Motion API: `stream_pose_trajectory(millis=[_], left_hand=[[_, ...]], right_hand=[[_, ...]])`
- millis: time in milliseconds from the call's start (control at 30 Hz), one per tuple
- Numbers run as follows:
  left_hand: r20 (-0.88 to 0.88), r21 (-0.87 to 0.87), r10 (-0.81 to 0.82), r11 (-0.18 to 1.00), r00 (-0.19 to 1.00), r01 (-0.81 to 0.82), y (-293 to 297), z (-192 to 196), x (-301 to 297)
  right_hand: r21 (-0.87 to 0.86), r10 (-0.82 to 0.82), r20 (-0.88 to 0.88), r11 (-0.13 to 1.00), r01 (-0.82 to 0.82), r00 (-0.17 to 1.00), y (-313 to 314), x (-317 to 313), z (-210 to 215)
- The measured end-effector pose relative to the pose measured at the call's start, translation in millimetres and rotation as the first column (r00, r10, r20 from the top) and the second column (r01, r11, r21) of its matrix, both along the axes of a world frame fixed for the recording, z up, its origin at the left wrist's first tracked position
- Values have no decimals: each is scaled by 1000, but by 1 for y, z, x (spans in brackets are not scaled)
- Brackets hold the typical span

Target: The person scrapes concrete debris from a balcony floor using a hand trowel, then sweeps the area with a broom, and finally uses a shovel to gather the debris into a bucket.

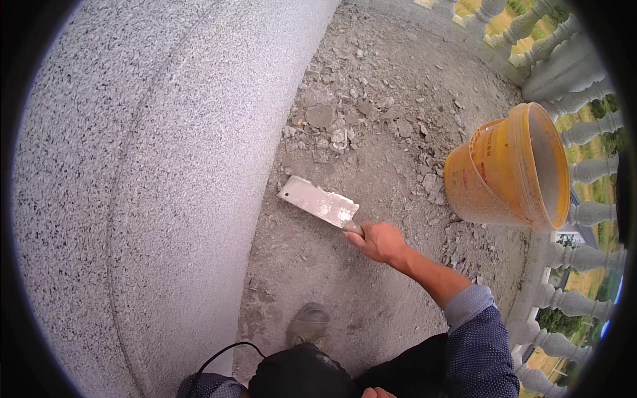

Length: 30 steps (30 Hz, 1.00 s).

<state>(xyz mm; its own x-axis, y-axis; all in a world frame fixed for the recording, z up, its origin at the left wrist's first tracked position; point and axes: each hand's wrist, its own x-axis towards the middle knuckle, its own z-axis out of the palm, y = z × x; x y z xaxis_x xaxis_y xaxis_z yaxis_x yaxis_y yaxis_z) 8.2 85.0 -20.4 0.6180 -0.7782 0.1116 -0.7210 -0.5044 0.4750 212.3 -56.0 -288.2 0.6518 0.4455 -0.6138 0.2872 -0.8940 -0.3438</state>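
Observation:
My right hand (381, 242) is wrapped round the short handle of a cleaver (318, 200). Its broad blade points to the left, just above the dusty ground. The upper edge of the blade is chipped and ragged, pale patches cover its face, and a small hole shows near the far corner. At the lower edge of the view a bit of skin, seemingly my left hand (378, 393), peeps in by my dark trousers. Its fingers are mostly cut off, so what it does is hidden.
A speckled grey wall (152, 186) fills the left side. Broken rubble (358, 113) lies ahead on the ground. To the right an orange bucket (491, 169) leans toward a stone balustrade (577, 255). My shoe (309, 323) stands near the wall, and a black cable (225, 350) curves beside it.

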Motion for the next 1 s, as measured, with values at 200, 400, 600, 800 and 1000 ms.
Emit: stream_pose_trajectory(millis=[200,400,600,800,1000], left_hand=[[45,-5,-40,999,998,40,12,-3,5],[47,-20,-8,1000,999,8,17,-1,13],[-3,-27,8,1000,1000,-8,16,-1,11],[4,-20,0,1000,1000,0,14,-3,16],[-10,-22,-21,1000,1000,20,18,0,9]], right_hand=[[-58,172,-18,983,-173,985,0,6,-3],[-1,-109,77,994,109,991,-2,15,-14],[140,429,25,893,-429,903,0,-28,-8],[-47,-12,132,999,18,991,-25,59,-13],[69,222,36,972,-224,974,7,-6,0]])
